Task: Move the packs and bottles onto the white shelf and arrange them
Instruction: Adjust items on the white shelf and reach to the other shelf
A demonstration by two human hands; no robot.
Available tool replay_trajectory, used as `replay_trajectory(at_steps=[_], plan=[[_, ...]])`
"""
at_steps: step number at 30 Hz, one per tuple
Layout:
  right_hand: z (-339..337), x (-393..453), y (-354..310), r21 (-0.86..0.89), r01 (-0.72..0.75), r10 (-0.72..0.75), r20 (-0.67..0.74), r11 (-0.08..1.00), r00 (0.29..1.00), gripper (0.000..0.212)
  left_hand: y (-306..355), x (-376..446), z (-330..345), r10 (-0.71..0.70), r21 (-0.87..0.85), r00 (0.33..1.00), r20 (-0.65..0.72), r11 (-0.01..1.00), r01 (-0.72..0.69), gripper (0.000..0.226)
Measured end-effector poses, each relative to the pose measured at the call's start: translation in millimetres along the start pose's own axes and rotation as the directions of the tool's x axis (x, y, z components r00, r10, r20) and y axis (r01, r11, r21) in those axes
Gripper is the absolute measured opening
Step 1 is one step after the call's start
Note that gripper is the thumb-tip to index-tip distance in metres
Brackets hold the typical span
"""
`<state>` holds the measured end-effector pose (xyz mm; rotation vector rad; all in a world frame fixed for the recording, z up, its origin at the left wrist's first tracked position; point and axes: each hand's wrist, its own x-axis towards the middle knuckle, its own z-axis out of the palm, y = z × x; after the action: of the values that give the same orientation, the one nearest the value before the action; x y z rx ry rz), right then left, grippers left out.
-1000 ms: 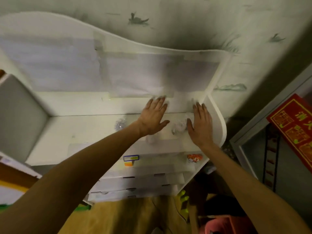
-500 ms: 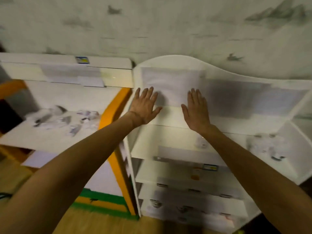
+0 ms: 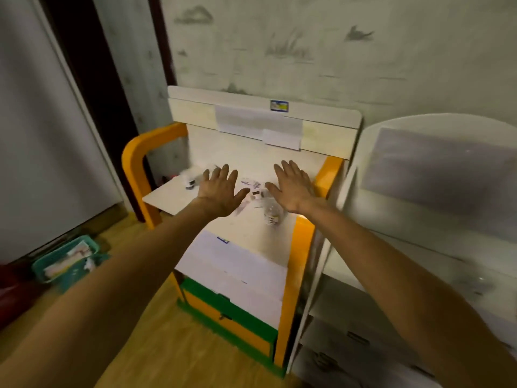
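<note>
Wall (image 3: pixel 363 51): pale, smudged with grey marks, far side of the room. Door (image 3: pixel 36 121): grey, far left, beside a dark gap. Floor (image 3: pixel 156 345): wood, near.

White shelf (image 3: pixel 419 261): right, against the wall, curved top; its tiers were blurred, and faint clear items seemed to lie on one.

Orange stand (image 3: pixel 296 289): centre, touching the white shelf's left side, orange frame, green base, pale top surface (image 3: pixel 251 231) with paper taped over its near edge.

Basket (image 3: pixel 64 261): teal, on the floor, near left, holding papers.

Left hand (image 3: pixel 219 191) and right hand (image 3: pixel 293 189): apart, flat, fingers spread, hovering over the top surface, holding nothing.

Bottles: one clear bottle (image 3: pixel 272 212) lying below the right hand; one small bottle (image 3: pixel 190 182) at the left edge, just left of the left hand.

Packs (image 3: pixel 253 189): small, scattered between the hands, blurred.

Risk, judged: a wide sweep with flat hands could roll the clear bottle off the near edge, or knock the small bottle off the open left side. The small loose packs could slip from a hurried scoop.
</note>
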<state>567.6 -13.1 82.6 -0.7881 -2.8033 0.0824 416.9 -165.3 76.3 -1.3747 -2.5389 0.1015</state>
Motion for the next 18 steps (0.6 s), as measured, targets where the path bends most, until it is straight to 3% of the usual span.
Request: replay_trajectory(at_steps=[5, 13, 18], plan=[[37, 47, -37, 0.022, 0.054, -0.056, 0.107, 0.998, 0.993, 0.061, -50, 13, 37, -0.004, 0.016, 0.997, 0.083, 1.0, 0.003, 0.077], [97, 145, -66, 0.091, -0.1, 0.061, 0.359, 0.991, 0.931, 0.067, -127, 58, 93, -0.075, 0.051, 0.979, 0.188, 0.997, 0.066, 0.08], [139, 237, -99, 0.113, -0.131, 0.068, 0.446, 0.985, 0.893, 0.068, -213, 114, 113, -0.127, 0.065, 0.96, 0.25, 0.991, 0.114, 0.078]])
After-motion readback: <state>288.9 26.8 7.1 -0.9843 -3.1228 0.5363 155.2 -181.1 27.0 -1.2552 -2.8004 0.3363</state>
